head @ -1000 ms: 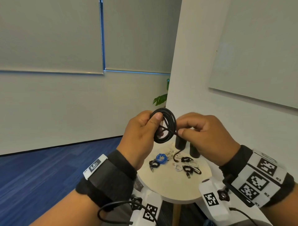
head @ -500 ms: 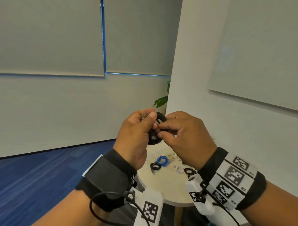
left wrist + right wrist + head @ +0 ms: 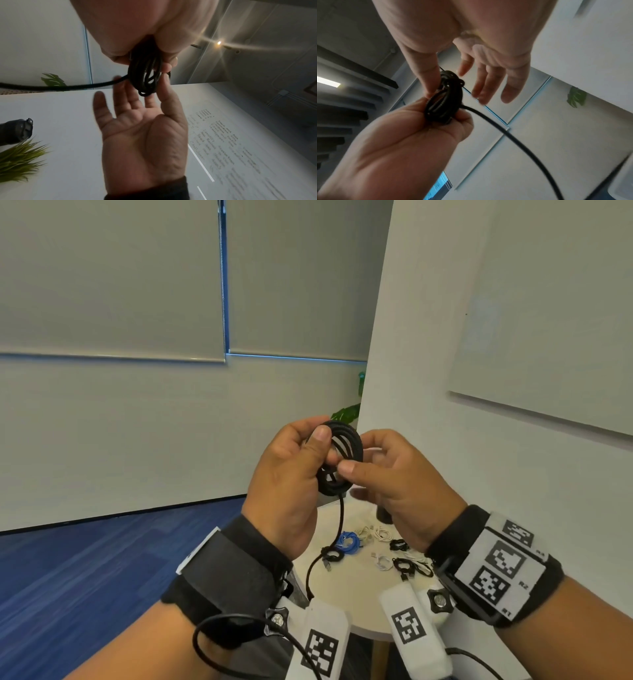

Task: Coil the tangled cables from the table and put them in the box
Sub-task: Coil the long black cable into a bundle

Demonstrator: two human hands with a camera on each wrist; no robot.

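With the left hand (image 3: pixel 291 474) clamped on the black cable coil (image 3: pixel 342 460) held well above the round table (image 3: pixel 346 597) and the right hand (image 3: pixel 394 484) loosely open, seemingly only its thumb touching, the loops could spring apart, though open air all round left room.

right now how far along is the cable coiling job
Done: several small bundles, among them a blue cable, lie on the round table; whether all are coiled is unclear. In hand: the left hand grips a black cable coil, the right hand touches it with thumb and forefinger, and a loose tail hangs down. Left: wind in the tail and box everything; no box shows.
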